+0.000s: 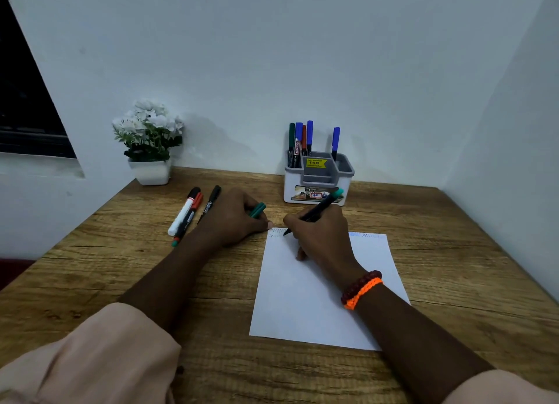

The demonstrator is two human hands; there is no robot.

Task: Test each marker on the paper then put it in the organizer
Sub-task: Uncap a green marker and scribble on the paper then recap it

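Note:
My right hand (320, 234) grips a black marker with a teal end (320, 207), its tip touching the top left of the white paper (305, 307) beside faint zigzag scribbles. My left hand (234, 219) rests on the table just left of the paper, closed around a teal marker cap (257, 210). More scribbles mark the paper's top right corner. The white and grey organizer (317, 176) stands behind my hands with several markers upright in it. Loose markers lie to the left: a white one (183, 213), a black and red one (189, 219), a black one (210, 204).
A white pot of white flowers (149, 143) stands at the back left of the wooden table (453, 267), against the wall. Another wall closes in on the right. A dark window lies to the far left.

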